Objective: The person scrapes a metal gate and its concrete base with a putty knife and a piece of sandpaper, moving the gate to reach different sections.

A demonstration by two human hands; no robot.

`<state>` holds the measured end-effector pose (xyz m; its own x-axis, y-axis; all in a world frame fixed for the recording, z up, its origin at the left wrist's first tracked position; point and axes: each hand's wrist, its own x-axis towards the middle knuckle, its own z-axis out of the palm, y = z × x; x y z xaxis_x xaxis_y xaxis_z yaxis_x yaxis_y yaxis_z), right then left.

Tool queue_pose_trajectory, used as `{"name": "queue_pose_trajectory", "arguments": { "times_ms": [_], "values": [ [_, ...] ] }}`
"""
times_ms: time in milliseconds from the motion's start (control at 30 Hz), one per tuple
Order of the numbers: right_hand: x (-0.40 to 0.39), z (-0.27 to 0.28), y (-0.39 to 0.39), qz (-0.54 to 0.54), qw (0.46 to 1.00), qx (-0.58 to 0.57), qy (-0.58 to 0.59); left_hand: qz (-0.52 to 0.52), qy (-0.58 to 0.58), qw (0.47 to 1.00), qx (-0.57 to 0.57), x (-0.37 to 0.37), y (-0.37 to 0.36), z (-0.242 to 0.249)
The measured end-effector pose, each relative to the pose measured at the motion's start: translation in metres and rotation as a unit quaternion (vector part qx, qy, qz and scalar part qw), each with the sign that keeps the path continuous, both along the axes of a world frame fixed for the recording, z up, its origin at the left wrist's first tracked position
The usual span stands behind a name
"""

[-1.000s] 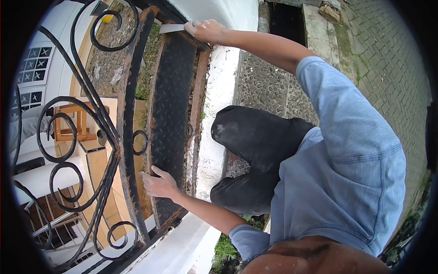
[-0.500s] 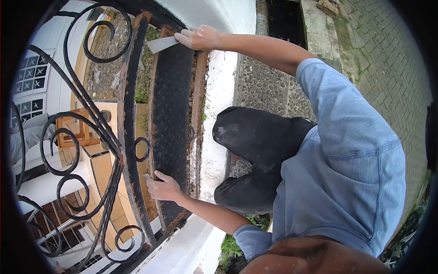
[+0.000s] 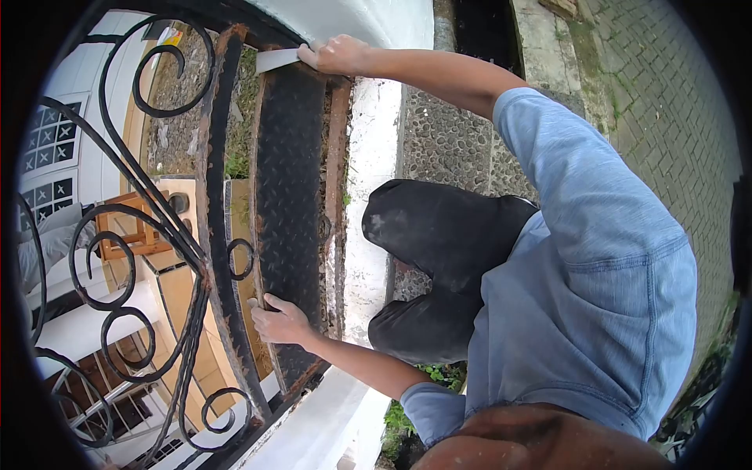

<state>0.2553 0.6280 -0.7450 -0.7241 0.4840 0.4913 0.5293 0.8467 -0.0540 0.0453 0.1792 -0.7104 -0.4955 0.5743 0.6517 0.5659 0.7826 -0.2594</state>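
Note:
My right hand (image 3: 338, 56) is closed round a scraper (image 3: 276, 59), whose flat pale blade widens away from my fingers. The blade lies across the upper end of a black metal panel (image 3: 290, 184) with a raised tread pattern and rusty edges. My fingers hide the scraper's handle. At the panel's lower end my left hand (image 3: 280, 321) grips its rim, the thumb on the face and the fingers along the outer edge. Whitish dust marks both hands. Beside the panel runs a rusty black metal bar (image 3: 216, 157).
Black wrought-iron scrollwork (image 3: 117, 290) fills the left side. A white wall ledge (image 3: 368, 235) lies between the panel and my knees (image 3: 407, 227). Beyond the ironwork are a wooden frame (image 3: 129, 227) and tan tiles. Behind me are pebbled paving (image 3: 446, 149) and a dark drain (image 3: 482, 35).
My right hand has shifted slightly up with the scraper, whose blade now lies more level across the panel's end. My left hand has kept its hold; the view has moved a little.

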Motion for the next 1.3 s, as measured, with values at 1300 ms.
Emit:
{"name": "queue_pose_trajectory", "arguments": {
  "times_ms": [1300],
  "values": [
    [-0.006,-0.013,0.014,-0.02,0.999,-0.002,0.037,0.049,-0.042,0.998,0.002,0.011,-0.01,-0.003]
  ]
}}
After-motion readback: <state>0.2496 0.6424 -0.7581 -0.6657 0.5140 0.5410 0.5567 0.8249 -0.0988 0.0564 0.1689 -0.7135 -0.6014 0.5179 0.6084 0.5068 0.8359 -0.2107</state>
